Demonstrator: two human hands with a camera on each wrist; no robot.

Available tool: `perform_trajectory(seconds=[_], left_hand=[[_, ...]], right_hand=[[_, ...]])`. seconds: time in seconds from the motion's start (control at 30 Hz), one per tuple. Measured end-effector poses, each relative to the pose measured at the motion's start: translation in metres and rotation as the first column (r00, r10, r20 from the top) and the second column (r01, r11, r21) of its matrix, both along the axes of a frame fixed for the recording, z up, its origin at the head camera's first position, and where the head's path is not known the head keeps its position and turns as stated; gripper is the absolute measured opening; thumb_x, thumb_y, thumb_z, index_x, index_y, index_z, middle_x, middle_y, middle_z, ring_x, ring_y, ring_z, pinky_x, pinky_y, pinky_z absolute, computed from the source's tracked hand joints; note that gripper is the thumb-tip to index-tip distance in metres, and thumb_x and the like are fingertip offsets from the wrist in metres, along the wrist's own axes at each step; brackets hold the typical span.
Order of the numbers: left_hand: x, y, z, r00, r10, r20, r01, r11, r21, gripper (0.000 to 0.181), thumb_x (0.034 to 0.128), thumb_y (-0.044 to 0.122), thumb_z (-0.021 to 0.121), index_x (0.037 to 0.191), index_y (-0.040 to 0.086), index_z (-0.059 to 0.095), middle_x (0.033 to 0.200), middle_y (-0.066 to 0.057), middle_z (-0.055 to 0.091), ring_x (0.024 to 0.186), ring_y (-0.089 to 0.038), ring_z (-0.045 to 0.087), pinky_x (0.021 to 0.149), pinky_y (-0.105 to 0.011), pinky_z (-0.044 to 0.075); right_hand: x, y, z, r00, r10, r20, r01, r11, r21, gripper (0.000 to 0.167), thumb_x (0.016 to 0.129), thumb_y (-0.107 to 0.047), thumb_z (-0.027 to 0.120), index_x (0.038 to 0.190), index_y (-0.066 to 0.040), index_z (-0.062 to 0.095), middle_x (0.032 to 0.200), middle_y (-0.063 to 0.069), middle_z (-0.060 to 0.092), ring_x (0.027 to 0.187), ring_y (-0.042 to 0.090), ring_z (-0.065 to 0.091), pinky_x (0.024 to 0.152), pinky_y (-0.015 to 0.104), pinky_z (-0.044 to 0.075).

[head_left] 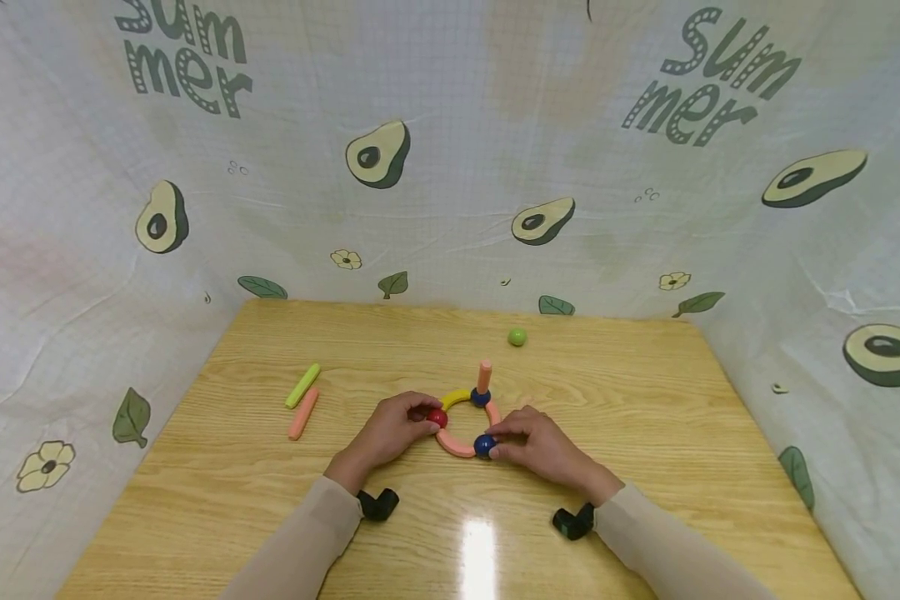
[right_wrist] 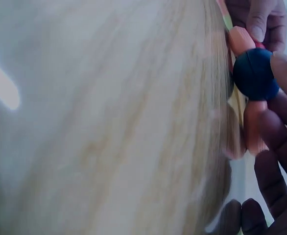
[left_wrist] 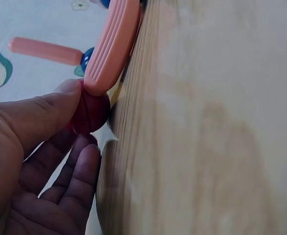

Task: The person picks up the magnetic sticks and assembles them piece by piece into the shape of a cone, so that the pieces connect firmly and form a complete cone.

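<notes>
A ring of curved rods joined by balls lies on the table. My left hand (head_left: 393, 432) pinches its red ball (head_left: 438, 418) between thumb and fingers; a curved pink rod (left_wrist: 115, 46) leaves that ball in the left wrist view. The fingers of my right hand (head_left: 536, 446) hold the near blue ball (right_wrist: 255, 74) and lie against the pink rod (right_wrist: 254, 125) beside it. At the far side, another blue ball (head_left: 481, 397) carries an upright pink stick (head_left: 484, 377). A curved yellow rod (head_left: 456, 398) runs between that ball and the red one.
Left of the ring lie a straight yellow-green stick (head_left: 303, 386) and a straight pink stick (head_left: 303, 414). A green ball (head_left: 517, 337) sits near the back of the wooden table (head_left: 607, 375). A printed cloth (head_left: 450, 208) hangs behind and along both sides.
</notes>
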State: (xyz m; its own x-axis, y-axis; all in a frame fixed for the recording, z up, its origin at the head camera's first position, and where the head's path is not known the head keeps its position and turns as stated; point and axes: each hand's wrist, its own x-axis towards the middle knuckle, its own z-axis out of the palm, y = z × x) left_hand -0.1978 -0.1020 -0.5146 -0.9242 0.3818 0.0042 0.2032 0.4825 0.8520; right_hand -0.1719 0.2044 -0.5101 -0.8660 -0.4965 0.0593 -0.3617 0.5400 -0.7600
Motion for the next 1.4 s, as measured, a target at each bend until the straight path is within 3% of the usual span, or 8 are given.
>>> perform_trajectory(seconds=[0.13,0.3,0.43,0.57,0.63,0.83,1.07,1.4], left_hand=[[-0.001,0.0,0.001,1.0,0.014,0.019,-0.015,1.0,0.018,0.026,0.0985,0.019,0.077,0.124,0.019,0.073,0.117,0.0,0.073,0.099,-0.012,0.068,0.091,-0.036,0.059],[-0.002,0.001,0.001,1.0,0.012,0.007,-0.012,1.0,0.0,0.027,0.0999,0.019,0.075,0.126,0.019,0.073,0.118,0.0,0.074,0.1,-0.012,0.069,0.092,-0.038,0.058],[-0.004,0.002,0.001,1.0,0.011,-0.021,-0.012,1.0,-0.023,0.027,0.1007,0.017,0.074,0.128,0.019,0.073,0.124,0.0,0.071,0.105,-0.012,0.068,0.095,-0.038,0.058],[-0.006,0.004,0.001,0.998,0.02,-0.067,-0.023,0.998,-0.055,0.028,0.1004,0.014,0.074,0.127,0.021,0.075,0.122,0.001,0.067,0.105,-0.012,0.064,0.095,-0.036,0.056],[-0.006,0.005,0.001,0.996,0.025,-0.08,-0.031,0.997,-0.07,0.029,0.1005,0.014,0.073,0.128,0.022,0.075,0.12,0.001,0.066,0.104,-0.011,0.062,0.094,-0.035,0.055],[-0.006,0.008,0.001,0.998,0.04,-0.05,-0.043,0.997,-0.056,0.036,0.0983,0.018,0.077,0.134,0.018,0.072,0.12,-0.001,0.067,0.1,-0.012,0.063,0.091,-0.034,0.055],[-0.005,0.012,0.002,0.998,0.052,-0.018,-0.053,0.997,-0.051,0.038,0.0986,0.018,0.077,0.136,0.016,0.07,0.123,-0.004,0.067,0.103,-0.015,0.065,0.094,-0.037,0.057],[-0.005,0.015,0.005,0.996,0.087,-0.016,-0.088,0.994,-0.066,0.036,0.101,0.02,0.074,0.136,0.013,0.069,0.12,-0.003,0.072,0.102,-0.015,0.067,0.094,-0.04,0.058]], right_hand=[[0.002,0.0,0.0,0.997,-0.042,0.06,0.042,0.999,-0.011,0.021,0.098,-0.038,0.077,0.116,-0.028,0.08,0.109,-0.011,0.074,0.099,0.01,0.063,0.086,0.026,0.051],[-0.002,-0.002,0.002,0.968,-0.243,0.062,0.245,0.968,-0.043,0.015,0.1,-0.031,0.076,0.11,-0.02,0.079,0.101,-0.005,0.074,0.086,0.011,0.063,0.074,0.024,0.052],[-0.011,-0.005,0.004,0.94,-0.34,0.037,0.342,0.938,-0.062,0.031,0.1,-0.028,0.076,0.126,-0.013,0.073,0.113,0.001,0.074,0.097,0.016,0.065,0.085,0.033,0.055],[-0.02,-0.007,0.006,0.95,-0.298,0.088,0.304,0.95,-0.066,0.053,0.1,-0.029,0.075,0.148,-0.013,0.06,0.14,0.005,0.067,0.126,0.025,0.061,0.108,0.05,0.049],[-0.023,-0.009,0.007,0.954,-0.274,0.118,0.283,0.957,-0.065,0.056,0.101,-0.029,0.074,0.153,-0.016,0.056,0.145,0.006,0.064,0.132,0.029,0.058,0.113,0.055,0.045],[-0.03,-0.016,0.009,0.954,-0.266,0.134,0.275,0.96,-0.047,0.052,0.102,-0.03,0.072,0.15,-0.018,0.059,0.133,0.004,0.069,0.124,0.028,0.063,0.109,0.054,0.048],[-0.031,-0.019,0.007,0.952,-0.28,0.121,0.287,0.957,-0.048,0.032,0.101,-0.023,0.073,0.131,-0.013,0.071,0.12,0.002,0.074,0.107,0.018,0.065,0.098,0.043,0.051],[-0.028,-0.011,0.003,0.955,-0.265,0.129,0.273,0.961,-0.045,0.034,0.1,-0.025,0.076,0.131,-0.013,0.071,0.126,0.002,0.073,0.12,0.023,0.067,0.107,0.049,0.051]])
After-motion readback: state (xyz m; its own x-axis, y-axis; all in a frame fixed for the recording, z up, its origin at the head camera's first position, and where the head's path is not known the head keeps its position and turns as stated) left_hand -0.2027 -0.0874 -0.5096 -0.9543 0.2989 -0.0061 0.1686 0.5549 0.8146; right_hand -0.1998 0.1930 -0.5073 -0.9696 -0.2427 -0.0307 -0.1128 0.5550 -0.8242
